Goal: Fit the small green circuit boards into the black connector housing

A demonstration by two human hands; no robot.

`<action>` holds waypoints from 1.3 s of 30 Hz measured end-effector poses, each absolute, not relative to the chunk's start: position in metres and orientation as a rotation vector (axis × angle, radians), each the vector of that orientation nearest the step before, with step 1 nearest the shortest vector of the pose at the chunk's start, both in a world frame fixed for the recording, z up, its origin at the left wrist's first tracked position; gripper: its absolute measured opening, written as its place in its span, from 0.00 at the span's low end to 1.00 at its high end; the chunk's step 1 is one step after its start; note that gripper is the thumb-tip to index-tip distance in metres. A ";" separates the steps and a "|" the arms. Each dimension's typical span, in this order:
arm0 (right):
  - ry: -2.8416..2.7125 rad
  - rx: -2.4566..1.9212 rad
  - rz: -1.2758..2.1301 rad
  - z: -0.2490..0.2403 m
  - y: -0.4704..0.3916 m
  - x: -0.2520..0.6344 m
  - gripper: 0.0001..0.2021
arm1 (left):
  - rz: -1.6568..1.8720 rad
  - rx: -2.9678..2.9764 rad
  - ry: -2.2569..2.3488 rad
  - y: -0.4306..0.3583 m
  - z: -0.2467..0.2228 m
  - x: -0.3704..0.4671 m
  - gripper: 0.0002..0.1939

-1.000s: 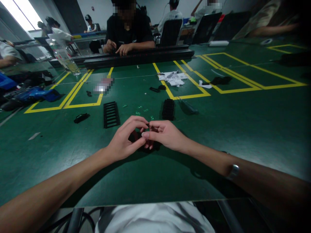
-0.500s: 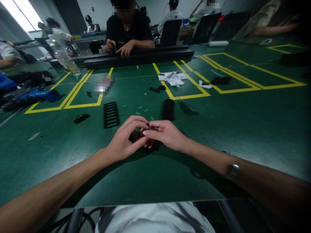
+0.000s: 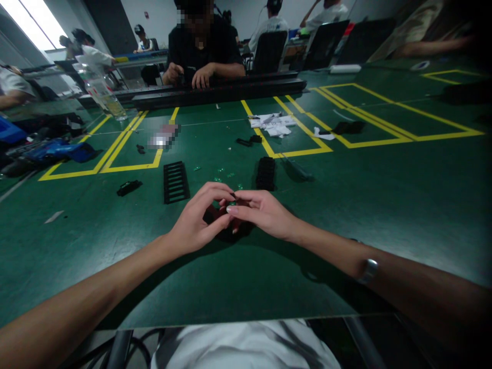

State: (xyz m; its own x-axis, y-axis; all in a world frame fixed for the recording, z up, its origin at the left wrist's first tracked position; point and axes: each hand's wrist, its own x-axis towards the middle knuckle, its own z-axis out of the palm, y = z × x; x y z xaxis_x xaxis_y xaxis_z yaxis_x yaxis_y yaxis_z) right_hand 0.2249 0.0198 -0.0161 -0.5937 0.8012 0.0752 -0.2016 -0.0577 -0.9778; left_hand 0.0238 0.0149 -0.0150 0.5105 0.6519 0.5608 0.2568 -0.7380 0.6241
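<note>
My left hand (image 3: 205,215) and my right hand (image 3: 263,211) meet at the fingertips over the green table. Between them is a small dark piece with a bit of green (image 3: 232,204), mostly hidden by the fingers. The fingers of both hands are curled round it. Just beyond lie several small green pieces (image 3: 221,170). A black slotted tray (image 3: 176,182) rests to their left, and a black ribbed block (image 3: 266,173) to their right. Farther left lies a black part with green in it (image 3: 129,187).
White crumpled paper (image 3: 273,123) and small black parts (image 3: 249,140) lie farther back. Long black rails (image 3: 219,89) cross the far side, where a person in black sits. A bottle (image 3: 115,107) and blue tools (image 3: 73,151) are at the left.
The fingers have shifted slightly, and a little green now shows between my fingertips. Across the table, the other person's hands have moved a little.
</note>
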 end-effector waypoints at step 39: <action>-1.557 -0.700 1.752 -0.014 0.018 0.225 0.13 | 1.099 2.295 0.680 0.017 -0.018 0.021 0.23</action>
State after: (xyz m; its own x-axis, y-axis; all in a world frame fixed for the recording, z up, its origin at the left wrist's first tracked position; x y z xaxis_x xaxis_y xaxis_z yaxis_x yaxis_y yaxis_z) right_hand 0.2255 0.0177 -0.0136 -0.6229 0.7810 0.0460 -0.1373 -0.0512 -0.9892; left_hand 0.0213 0.0172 -0.0176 0.5488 0.6247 0.5556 0.2190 -0.7488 0.6256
